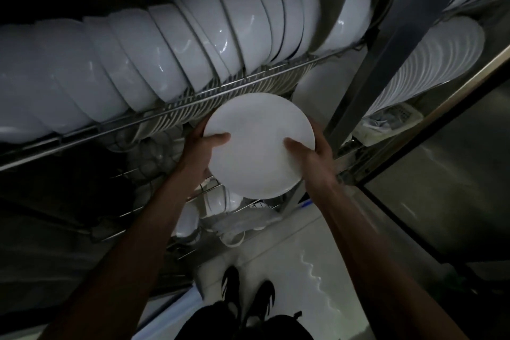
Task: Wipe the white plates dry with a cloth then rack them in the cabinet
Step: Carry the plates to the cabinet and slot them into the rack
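Note:
I hold one round white plate in both hands, in front of the cabinet's wire rack shelf. My left hand grips its left rim, thumb across the plate's face. On the right rim sits my right hand, its thumb also on the face and the fingers behind. The plate stands just below the front rail of the shelf, tilted toward me. No cloth shows in view.
Several white bowls stand on edge along the upper shelf. A row of white plates fills the rack at the right. Cups and small dishes sit on lower shelves. A metal upright divides the cabinet. My shoes stand on the pale floor.

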`<action>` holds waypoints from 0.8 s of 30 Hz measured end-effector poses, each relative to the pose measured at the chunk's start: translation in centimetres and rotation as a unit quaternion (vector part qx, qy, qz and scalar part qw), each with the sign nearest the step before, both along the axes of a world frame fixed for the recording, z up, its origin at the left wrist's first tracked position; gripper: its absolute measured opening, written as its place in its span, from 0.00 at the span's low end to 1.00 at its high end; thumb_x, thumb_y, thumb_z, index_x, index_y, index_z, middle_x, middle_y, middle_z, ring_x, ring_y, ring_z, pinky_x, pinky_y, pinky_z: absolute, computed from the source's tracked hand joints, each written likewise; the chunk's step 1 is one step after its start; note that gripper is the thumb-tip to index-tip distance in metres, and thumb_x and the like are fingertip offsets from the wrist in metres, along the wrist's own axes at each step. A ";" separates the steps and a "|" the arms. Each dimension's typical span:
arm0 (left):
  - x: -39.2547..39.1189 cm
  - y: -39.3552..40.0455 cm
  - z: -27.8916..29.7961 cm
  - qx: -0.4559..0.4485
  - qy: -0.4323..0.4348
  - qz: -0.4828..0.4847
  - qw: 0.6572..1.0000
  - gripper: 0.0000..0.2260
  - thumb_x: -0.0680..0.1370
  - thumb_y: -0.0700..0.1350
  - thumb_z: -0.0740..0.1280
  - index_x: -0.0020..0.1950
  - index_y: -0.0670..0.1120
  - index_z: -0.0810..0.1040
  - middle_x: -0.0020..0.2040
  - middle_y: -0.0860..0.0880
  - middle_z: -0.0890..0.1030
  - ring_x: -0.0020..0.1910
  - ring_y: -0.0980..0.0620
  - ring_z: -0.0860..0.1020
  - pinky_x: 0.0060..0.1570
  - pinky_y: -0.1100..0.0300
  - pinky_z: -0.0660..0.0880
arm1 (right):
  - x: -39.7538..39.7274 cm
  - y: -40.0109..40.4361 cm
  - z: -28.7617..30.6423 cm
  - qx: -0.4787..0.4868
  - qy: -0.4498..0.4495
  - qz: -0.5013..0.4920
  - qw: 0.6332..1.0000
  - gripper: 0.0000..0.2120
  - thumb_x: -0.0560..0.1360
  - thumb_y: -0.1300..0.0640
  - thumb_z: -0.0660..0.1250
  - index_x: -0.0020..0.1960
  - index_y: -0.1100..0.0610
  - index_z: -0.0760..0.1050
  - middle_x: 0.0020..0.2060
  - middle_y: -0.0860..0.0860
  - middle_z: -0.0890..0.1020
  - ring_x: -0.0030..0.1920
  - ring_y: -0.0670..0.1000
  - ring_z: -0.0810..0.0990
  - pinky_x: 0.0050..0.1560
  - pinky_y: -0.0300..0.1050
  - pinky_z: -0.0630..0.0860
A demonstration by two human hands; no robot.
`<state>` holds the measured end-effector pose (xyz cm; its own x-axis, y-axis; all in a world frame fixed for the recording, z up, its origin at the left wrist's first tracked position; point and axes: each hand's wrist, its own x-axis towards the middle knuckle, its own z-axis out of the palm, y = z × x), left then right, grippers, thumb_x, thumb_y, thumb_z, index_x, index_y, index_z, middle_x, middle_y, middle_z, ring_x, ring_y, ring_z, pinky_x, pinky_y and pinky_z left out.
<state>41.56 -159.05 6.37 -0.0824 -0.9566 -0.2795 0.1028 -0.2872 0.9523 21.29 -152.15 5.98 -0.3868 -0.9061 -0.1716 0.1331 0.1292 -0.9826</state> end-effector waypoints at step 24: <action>0.7 -6.1 -2.1 0.055 -0.033 0.034 0.997 0.09 0.75 0.38 0.72 0.52 0.49 0.82 0.51 0.47 0.86 0.51 0.42 0.83 0.56 0.42 0.79 | -0.1 -6.9 -1.2 0.019 0.011 0.032 0.999 0.26 0.68 0.54 0.73 0.65 0.42 0.77 0.57 0.47 0.83 0.57 0.54 0.82 0.57 0.61 0.81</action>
<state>42.25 -165.10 4.22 0.0027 -0.9229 -0.3849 0.0642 -0.3840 0.9211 21.23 -159.01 4.75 -0.3312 -0.9222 -0.1996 0.1025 0.1751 -0.9792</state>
